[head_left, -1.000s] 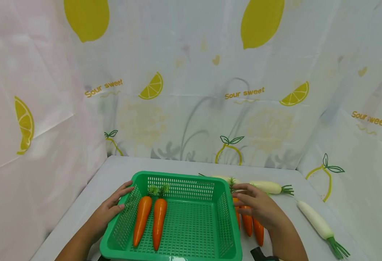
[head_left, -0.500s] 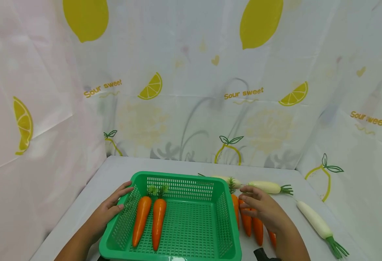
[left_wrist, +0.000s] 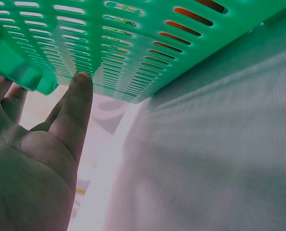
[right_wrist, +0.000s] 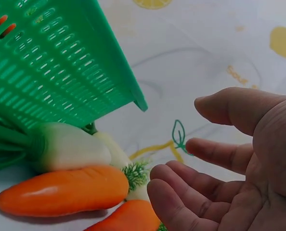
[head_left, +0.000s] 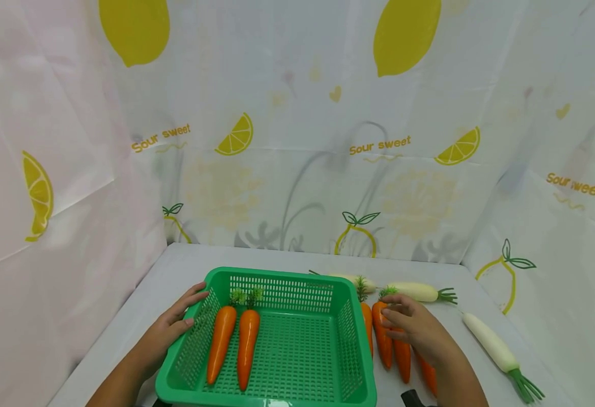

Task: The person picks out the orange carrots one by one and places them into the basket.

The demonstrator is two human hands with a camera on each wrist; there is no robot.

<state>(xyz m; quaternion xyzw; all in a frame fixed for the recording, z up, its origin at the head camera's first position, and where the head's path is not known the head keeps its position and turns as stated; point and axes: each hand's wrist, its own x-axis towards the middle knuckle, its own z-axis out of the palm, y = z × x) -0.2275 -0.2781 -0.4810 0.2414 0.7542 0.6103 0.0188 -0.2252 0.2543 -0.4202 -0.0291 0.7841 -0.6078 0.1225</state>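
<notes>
Behind the counter, a cloth with lemon print is hung. The basket is placed between the counter's side edges, and inside, at its left, two carrots are laid. Its left rim is touched by the left hand, the fingers extended. Between the basket and the counter's right edge, four more carrots are seen; near them the right hand is held, half spread, nothing gripped. A reach for carrots is presumably in hand; for picking, one should be pinched firmly. On the cloth, "Sour sweet" can be read.

Right fingers loosely bent, apart
</notes>
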